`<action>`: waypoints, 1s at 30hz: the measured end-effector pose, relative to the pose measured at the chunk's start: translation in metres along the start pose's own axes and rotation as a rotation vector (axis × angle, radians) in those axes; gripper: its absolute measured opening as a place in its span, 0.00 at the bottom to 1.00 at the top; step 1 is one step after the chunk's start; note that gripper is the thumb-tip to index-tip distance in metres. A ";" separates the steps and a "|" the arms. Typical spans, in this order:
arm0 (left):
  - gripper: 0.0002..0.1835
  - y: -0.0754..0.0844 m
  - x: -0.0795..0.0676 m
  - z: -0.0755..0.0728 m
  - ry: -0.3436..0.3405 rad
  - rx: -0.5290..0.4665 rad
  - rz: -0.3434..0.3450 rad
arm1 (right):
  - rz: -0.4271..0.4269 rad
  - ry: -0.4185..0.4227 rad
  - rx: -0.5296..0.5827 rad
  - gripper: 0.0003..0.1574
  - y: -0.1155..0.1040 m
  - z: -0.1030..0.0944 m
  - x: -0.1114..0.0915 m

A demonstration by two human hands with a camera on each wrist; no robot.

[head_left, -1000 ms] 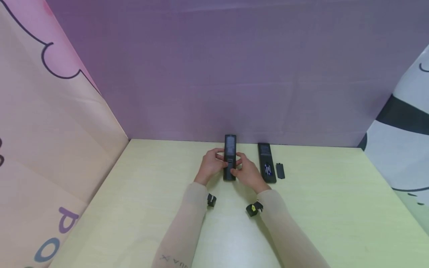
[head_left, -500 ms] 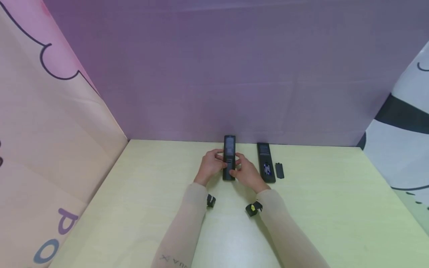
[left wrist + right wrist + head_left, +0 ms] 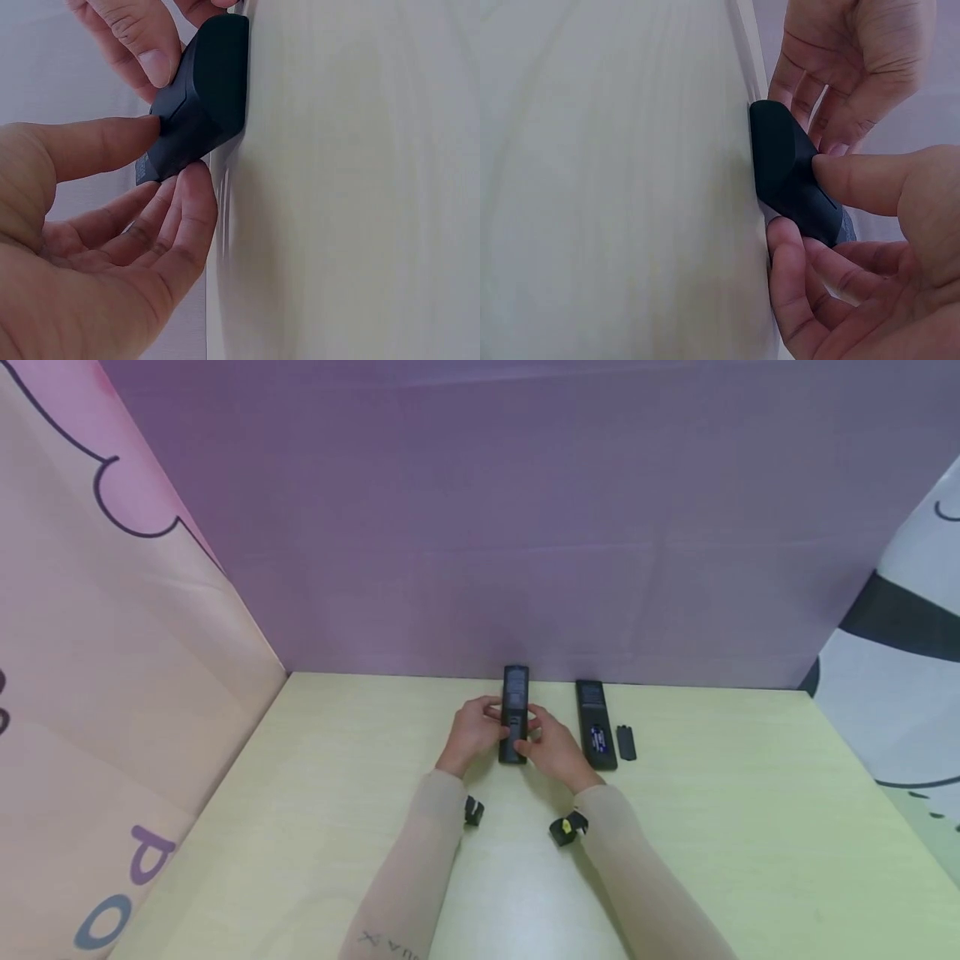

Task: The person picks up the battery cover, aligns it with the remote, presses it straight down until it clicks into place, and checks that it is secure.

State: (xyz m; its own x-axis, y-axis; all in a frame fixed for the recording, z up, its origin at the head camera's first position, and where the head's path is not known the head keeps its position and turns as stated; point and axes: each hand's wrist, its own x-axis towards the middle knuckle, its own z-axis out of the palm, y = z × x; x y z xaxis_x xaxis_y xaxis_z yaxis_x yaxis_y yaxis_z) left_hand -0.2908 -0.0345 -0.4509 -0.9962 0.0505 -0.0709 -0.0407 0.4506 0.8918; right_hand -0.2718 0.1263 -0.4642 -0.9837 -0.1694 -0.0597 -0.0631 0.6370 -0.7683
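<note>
Between the two hands a black remote control (image 3: pixel 515 689) lies with its back up and its far end toward the purple wall. The left hand (image 3: pixel 471 732) holds its left side, thumb on the back and fingers along the edge. On the opposite side the right hand (image 3: pixel 553 747) grips it the same way, its thumb lower on the back. Both wrist views show the remote's near end (image 3: pixel 221 71) low against the table, thumbs pressing its back. To the right lies a second black remote (image 3: pixel 591 700), back up, its battery compartment uncovered with blue batteries (image 3: pixel 598 739) inside.
A loose black battery cover (image 3: pixel 626 743) lies just right of the second remote. The purple wall (image 3: pixel 525 568) rises at the back edge of the pale table (image 3: pixel 360 827). Printed cloth panels (image 3: pixel 142 693) stand along the left and right sides.
The far end of the held remote appears very slightly lower. Both hands keep their hold in nearly the same place. The second remote and loose cover stay put.
</note>
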 end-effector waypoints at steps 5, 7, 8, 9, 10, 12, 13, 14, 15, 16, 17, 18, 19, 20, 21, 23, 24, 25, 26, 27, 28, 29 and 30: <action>0.31 0.001 -0.001 -0.001 -0.006 0.019 -0.005 | -0.007 -0.006 0.002 0.46 0.002 0.000 0.000; 0.31 0.000 -0.001 -0.001 -0.008 0.022 -0.004 | -0.009 -0.014 0.001 0.47 0.002 -0.001 0.000; 0.31 0.000 -0.001 -0.002 -0.008 0.022 -0.002 | -0.012 -0.019 -0.001 0.47 0.003 -0.001 0.000; 0.31 -0.001 -0.001 -0.002 -0.009 0.020 -0.001 | -0.013 -0.023 -0.002 0.47 0.002 -0.001 0.000; 0.31 -0.001 0.000 -0.002 -0.009 0.017 -0.001 | -0.018 -0.028 -0.007 0.47 0.002 -0.001 0.000; 0.31 -0.002 0.000 -0.001 -0.010 0.013 -0.001 | -0.018 -0.038 -0.011 0.48 0.002 -0.001 0.000; 0.30 -0.002 0.000 -0.001 -0.010 0.013 -0.003 | -0.021 -0.042 -0.014 0.48 0.002 -0.001 0.000; 0.30 -0.002 0.000 -0.001 -0.011 0.011 -0.005 | -0.025 -0.047 -0.016 0.48 0.002 -0.002 0.000; 0.30 -0.002 0.001 -0.001 -0.010 0.013 -0.009 | -0.026 -0.051 -0.018 0.48 0.001 -0.002 0.000; 0.29 -0.002 0.001 -0.001 -0.010 0.016 -0.012 | -0.030 -0.056 -0.020 0.49 0.001 -0.002 0.000; 0.29 -0.002 0.001 0.000 -0.009 0.018 -0.016 | -0.029 -0.061 -0.019 0.49 0.001 -0.003 0.000; 0.28 -0.002 0.001 0.000 -0.008 0.022 -0.020 | -0.031 -0.065 -0.022 0.50 0.001 -0.003 0.000; 0.28 -0.002 0.001 0.000 -0.006 0.025 -0.024 | -0.034 -0.069 -0.025 0.50 0.001 -0.003 0.000; 0.27 -0.002 0.001 0.000 -0.006 0.027 -0.028 | -0.039 -0.073 -0.028 0.50 0.001 -0.003 0.000; 0.27 -0.001 0.001 0.000 -0.005 0.031 -0.031 | -0.039 -0.074 -0.030 0.50 0.001 -0.003 0.000; 0.26 -0.001 0.001 0.001 -0.006 0.033 -0.035 | -0.045 -0.074 -0.039 0.50 0.002 -0.003 0.000; 0.26 -0.001 0.001 0.001 -0.006 0.033 -0.037 | -0.045 -0.074 -0.042 0.50 0.002 -0.003 0.000; 0.26 -0.001 0.001 0.001 -0.007 0.032 -0.038 | -0.048 -0.072 -0.043 0.50 0.003 -0.003 0.000; 0.26 -0.001 0.001 0.001 -0.006 0.030 -0.038 | -0.050 -0.071 -0.045 0.50 0.003 -0.003 0.000; 0.26 0.000 0.001 0.001 -0.007 0.030 -0.038 | -0.049 -0.069 -0.045 0.50 0.003 -0.003 0.000; 0.26 0.000 0.001 0.001 -0.009 0.027 -0.038 | -0.050 -0.067 -0.044 0.50 0.003 -0.003 0.000; 0.26 -0.001 0.001 0.001 -0.011 0.025 -0.036 | -0.048 -0.065 -0.043 0.50 0.003 -0.003 0.000; 0.26 -0.001 0.001 0.002 -0.013 0.024 -0.034 | -0.046 -0.065 -0.044 0.49 0.003 -0.003 0.000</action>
State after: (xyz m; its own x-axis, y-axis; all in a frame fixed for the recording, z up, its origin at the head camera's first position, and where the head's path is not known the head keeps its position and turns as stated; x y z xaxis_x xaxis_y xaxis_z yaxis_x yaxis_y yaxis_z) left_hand -0.2913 -0.0332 -0.4523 -0.9932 0.0460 -0.1073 -0.0729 0.4732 0.8779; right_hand -0.2722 0.1306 -0.4651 -0.9668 -0.2464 -0.0674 -0.1164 0.6598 -0.7424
